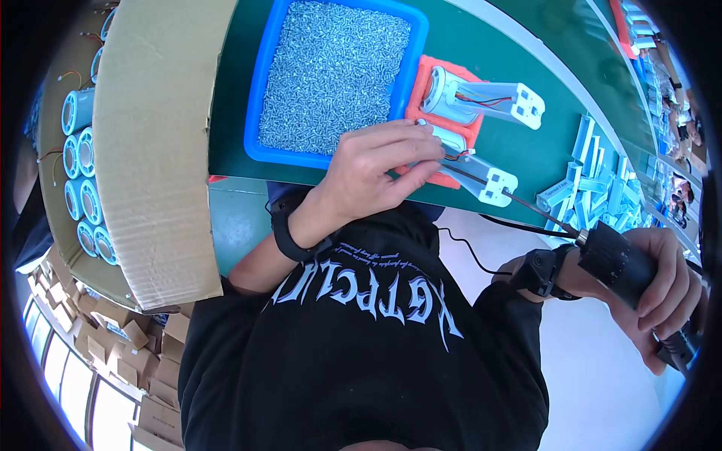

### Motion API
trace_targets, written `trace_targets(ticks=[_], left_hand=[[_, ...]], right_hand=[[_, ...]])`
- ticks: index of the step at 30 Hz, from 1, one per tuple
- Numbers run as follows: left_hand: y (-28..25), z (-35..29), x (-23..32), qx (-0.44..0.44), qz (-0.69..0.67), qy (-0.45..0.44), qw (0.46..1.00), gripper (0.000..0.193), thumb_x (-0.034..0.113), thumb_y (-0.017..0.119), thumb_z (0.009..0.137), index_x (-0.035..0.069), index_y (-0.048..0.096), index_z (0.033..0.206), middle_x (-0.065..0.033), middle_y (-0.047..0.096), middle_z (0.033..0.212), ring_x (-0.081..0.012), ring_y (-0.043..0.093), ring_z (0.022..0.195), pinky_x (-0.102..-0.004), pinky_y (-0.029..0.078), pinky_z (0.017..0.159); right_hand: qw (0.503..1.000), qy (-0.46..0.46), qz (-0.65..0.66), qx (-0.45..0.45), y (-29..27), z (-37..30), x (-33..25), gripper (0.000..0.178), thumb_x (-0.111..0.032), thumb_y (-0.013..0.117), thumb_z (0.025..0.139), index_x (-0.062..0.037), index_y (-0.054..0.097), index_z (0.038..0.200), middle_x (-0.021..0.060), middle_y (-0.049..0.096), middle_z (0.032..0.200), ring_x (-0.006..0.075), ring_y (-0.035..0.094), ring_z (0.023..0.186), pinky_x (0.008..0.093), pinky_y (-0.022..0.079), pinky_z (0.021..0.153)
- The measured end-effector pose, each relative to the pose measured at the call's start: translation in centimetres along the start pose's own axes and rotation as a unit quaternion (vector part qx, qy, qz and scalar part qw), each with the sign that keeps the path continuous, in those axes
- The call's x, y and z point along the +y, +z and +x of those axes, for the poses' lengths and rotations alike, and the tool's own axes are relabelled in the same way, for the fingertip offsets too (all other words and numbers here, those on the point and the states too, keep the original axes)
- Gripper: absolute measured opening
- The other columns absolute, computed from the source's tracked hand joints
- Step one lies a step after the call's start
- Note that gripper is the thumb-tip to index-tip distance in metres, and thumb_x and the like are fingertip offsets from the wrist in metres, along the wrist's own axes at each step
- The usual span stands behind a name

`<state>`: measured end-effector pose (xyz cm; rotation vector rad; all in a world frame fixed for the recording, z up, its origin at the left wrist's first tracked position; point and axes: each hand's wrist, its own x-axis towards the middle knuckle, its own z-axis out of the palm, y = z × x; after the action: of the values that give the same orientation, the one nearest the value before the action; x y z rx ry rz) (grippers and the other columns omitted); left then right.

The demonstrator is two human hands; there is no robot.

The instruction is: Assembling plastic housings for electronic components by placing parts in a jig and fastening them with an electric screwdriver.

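My right hand [662,289], low on the right, is wrapped round a black electric screwdriver [613,259]. Its long thin bit [538,207] runs leftward through the square end of the nearer white plastic housing [496,186], toward my left fingertips. My left hand [383,165] is closed over that housing's round end, thumb and fingers pinched near the bit tip; whatever lies between them is hidden. Beside it, a second white housing [519,105] with red and black wires lies in the same orange holder [423,79]. Both housings lie on their sides.
Left of the holder stands a blue tray [253,113] full of small silver screws [331,75]. A cardboard box [165,150] at the left holds several blue-white cylinders [77,113]. Loose pale parts [590,192] are heaped on the green table [481,37] at right. A black cable [470,255] hangs below the edge.
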<state>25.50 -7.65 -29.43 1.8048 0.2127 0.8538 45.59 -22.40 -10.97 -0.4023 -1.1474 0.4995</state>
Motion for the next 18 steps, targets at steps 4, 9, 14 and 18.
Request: trace_targets(ticks=[4, 9, 14, 18], left_hand=[[0.1, -0.11, 0.11, 0.011, 0.002, 0.022, 1.0, 0.011, 0.006, 0.074, 0.073, 0.007, 0.071, 0.083, -0.0053, 0.069, 0.088, -0.023, 0.067, 0.079, -0.0344, 0.055, 0.073], [-0.01, -0.3, 0.23, 0.012, -0.015, -0.004, 1.0, 0.013, 0.009, 0.076, 0.07, 0.007, 0.07, 0.083, -0.0051, 0.069, 0.087, -0.0233, 0.067, 0.082, -0.0351, 0.053, 0.075], [0.03, -0.41, 0.13, 0.006, -0.007, -0.005, 1.0, 0.014, 0.009, 0.076, 0.07, 0.007, 0.07, 0.082, -0.0049, 0.068, 0.085, -0.0223, 0.066, 0.08, -0.0331, 0.051, 0.071], [0.13, -0.45, 0.27, 0.013, -0.009, -0.002, 1.0, 0.012, 0.009, 0.076, 0.07, 0.007, 0.07, 0.081, -0.0037, 0.068, 0.083, -0.0211, 0.065, 0.076, -0.0318, 0.048, 0.068]], right_hand=[[1.0, 0.003, -0.019, 0.001, -0.1, -0.18, 0.03, 0.032, -0.03, 0.078, 0.077, -0.0103, 0.054, 0.073, 0.0009, 0.065, 0.071, 0.0136, 0.066, 0.057, 0.023, 0.058, 0.058], [1.0, 0.007, -0.016, -0.018, -0.4, -0.2, 0.15, 0.031, -0.031, 0.078, 0.077, -0.0101, 0.056, 0.075, 0.0011, 0.065, 0.072, 0.0139, 0.067, 0.059, 0.0227, 0.058, 0.059], [0.999, 0.011, -0.025, -0.036, -0.38, -0.04, 0.08, 0.03, -0.03, 0.078, 0.078, -0.009, 0.057, 0.075, 0.0023, 0.065, 0.075, 0.014, 0.067, 0.061, 0.0232, 0.059, 0.061], [0.999, -0.001, -0.007, -0.051, -0.59, 0.01, -0.17, 0.027, -0.026, 0.077, 0.079, -0.0081, 0.058, 0.076, 0.0026, 0.065, 0.076, 0.0144, 0.067, 0.061, 0.024, 0.06, 0.061]])
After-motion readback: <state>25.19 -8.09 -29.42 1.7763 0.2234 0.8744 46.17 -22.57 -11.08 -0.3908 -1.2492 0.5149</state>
